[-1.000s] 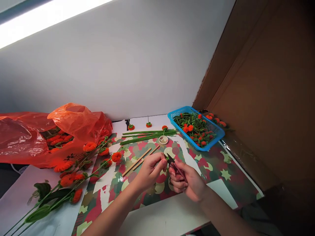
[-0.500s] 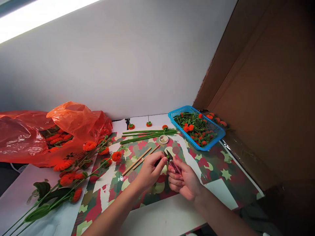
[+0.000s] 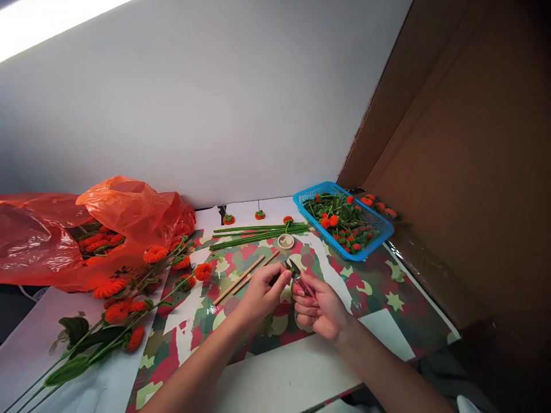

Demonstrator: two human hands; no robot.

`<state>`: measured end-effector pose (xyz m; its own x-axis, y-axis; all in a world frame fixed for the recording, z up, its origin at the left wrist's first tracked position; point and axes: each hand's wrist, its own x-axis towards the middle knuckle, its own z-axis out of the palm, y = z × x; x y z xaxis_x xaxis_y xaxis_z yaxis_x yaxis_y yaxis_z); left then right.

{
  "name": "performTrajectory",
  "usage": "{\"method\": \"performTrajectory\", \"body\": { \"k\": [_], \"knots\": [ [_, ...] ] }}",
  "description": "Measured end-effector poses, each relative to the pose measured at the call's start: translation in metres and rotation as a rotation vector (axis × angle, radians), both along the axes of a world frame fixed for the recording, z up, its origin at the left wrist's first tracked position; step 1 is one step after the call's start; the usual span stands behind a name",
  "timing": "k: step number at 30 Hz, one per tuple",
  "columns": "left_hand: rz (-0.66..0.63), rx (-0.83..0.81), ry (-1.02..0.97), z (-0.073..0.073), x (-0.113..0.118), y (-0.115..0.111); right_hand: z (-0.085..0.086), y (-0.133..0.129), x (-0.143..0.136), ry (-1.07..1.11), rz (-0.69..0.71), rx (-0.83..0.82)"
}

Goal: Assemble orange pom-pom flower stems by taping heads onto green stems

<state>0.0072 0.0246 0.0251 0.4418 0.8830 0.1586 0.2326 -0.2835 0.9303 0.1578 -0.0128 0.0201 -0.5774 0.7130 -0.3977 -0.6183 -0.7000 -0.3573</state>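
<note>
My right hand (image 3: 322, 307) is wrapped round the pinkish handles of a small pair of pliers (image 3: 307, 287), whose dark jaws point up and to the left. My left hand (image 3: 266, 287) pinches a small green fuzzy piece (image 3: 293, 270) between thumb and fingers, right at those jaws. Most of that piece is hidden by the fingers, so its full shape does not show. Just beyond both hands lie a white tape roll (image 3: 286, 241) and two thin wooden sticks (image 3: 239, 279). Behind the roll, several green fuzzy stems (image 3: 258, 236) lie side by side.
A blue basket (image 3: 373, 248) of orange and green flower pieces stands at the back right. An orange plastic bag (image 3: 142, 215) and long-stemmed orange flowers (image 3: 117, 312) occupy the left. Small orange heads (image 3: 229, 219) sit by the wall; a cardboard sheet (image 3: 465, 172) rises on the right.
The view has shifted very slightly. Both hands stay together, with the plier jaws still at the green piece; the grips look the same.
</note>
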Motion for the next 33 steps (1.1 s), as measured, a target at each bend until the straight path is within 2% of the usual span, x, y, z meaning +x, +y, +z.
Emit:
{"method": "performTrajectory", "body": {
  "k": [14, 26, 33],
  "knots": [
    [-0.028, -0.108, -0.019, -0.007, 0.0, 0.004, -0.005, 0.003, -0.003, 0.045, -0.014, -0.07],
    [-0.138, -0.359, -0.166, 0.0, -0.005, 0.005, 0.005, 0.0, -0.006, -0.021, 0.012, 0.004],
    [-0.145, -0.37, -0.174, 0.001, -0.005, 0.005, 0.002, -0.002, -0.007, -0.011, -0.011, -0.03]
  ]
}}
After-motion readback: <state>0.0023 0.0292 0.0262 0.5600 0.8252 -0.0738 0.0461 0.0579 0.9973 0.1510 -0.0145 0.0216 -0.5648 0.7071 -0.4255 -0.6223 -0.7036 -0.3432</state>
